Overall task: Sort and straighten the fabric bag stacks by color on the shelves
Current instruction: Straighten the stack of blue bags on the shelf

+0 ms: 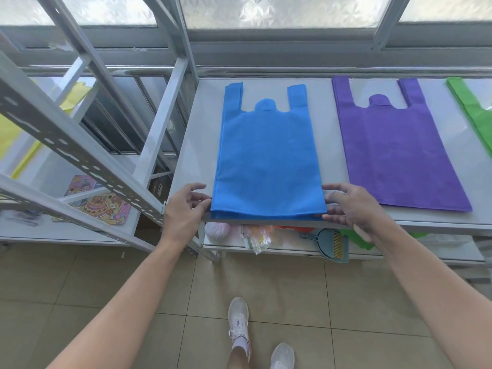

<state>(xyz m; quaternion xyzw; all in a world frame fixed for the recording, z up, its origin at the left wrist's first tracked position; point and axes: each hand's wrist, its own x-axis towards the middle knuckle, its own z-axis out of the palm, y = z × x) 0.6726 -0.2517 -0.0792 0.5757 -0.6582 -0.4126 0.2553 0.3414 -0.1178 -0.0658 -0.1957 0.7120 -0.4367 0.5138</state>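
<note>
Bare forearms, the left forearm [127,302] and the right forearm [426,288], reach up from the bottom edge over a beige tiled floor [80,283]. Ahead stands a white metal shelf [197,145] below a frosted window. A blue stack [269,161] of fabric vest bags lies flat on the shelf's left part, with its handles pointing toward the window and its bottom edge level with the shelf's front lip. To its right, with bare shelf between them, a purple stack [394,155] lies the same way round. A green stack [474,113] is cut off by the right edge. Yellow bags [10,134] lie on a neighbouring rack at far left.

The left hand [186,206] sits at the blue stack's near left corner, fingers loosely bent, fingertips touching the side edge. The right hand [348,206] sits at the near right corner, fingers spread and slightly bent, tips against that side edge. Neither hand plainly grips the fabric. A teal dustpan [332,243] lies on the lower shelf below the right hand. White shoes [238,312] show at the bottom.
</note>
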